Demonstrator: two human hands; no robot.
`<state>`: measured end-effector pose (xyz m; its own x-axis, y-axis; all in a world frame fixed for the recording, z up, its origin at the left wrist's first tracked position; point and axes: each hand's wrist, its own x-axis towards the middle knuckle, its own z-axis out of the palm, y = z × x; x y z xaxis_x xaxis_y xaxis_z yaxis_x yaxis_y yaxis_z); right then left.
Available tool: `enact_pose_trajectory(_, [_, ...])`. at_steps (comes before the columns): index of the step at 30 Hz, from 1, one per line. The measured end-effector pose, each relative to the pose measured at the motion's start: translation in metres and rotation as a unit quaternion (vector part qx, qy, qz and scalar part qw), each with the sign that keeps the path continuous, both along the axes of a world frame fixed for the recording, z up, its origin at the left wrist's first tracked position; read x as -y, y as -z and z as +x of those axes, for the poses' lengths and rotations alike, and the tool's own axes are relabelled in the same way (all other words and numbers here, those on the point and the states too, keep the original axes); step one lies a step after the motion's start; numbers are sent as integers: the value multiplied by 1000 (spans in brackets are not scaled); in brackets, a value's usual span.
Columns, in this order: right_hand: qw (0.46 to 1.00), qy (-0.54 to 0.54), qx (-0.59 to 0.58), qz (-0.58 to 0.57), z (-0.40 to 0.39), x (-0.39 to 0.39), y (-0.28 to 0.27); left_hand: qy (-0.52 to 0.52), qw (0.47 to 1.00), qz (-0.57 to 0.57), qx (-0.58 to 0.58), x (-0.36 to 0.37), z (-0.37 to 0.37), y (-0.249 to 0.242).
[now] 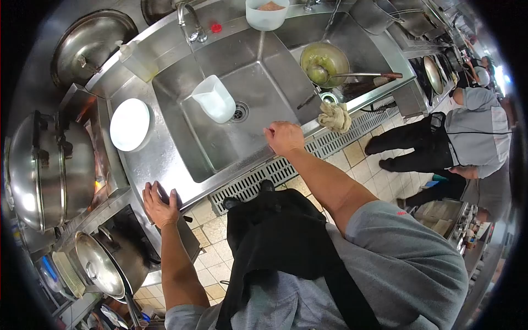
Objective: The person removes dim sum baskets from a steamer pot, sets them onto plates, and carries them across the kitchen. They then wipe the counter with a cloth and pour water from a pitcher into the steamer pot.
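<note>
My left hand (160, 204) rests at the counter's front corner, its fingers apart and holding nothing. On the front rim of the steel sink (181, 137) lies my right hand (284, 137), fingers curled in, with no object seen in it. A translucent white plastic jug (214, 100) sits in the left basin beside the drain (240, 112). What looks like a thin stream of water runs down to it from the tap (190, 25). Left of the basin, a white plate (130, 125) lies on the counter. Right of my right hand, work gloves (334, 117) hang over the sink's edge.
The right basin holds a bowl of greenish liquid (324, 58) with a ladle (368, 75) across it. A white tub (267, 15) stands behind. Large lidded pots (52, 170) and a lidded pan (99, 264) flank the left side. Other people (473, 132) stand at right.
</note>
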<state>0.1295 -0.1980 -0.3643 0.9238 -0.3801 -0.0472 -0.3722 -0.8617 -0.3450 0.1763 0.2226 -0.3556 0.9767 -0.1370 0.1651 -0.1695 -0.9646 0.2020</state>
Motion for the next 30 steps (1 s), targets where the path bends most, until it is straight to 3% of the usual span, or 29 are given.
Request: enact_pose_trajectory(30, [999,-7,-44,-10,3,-1,-5,-22,1000,-12,-2,1,-1,-2])
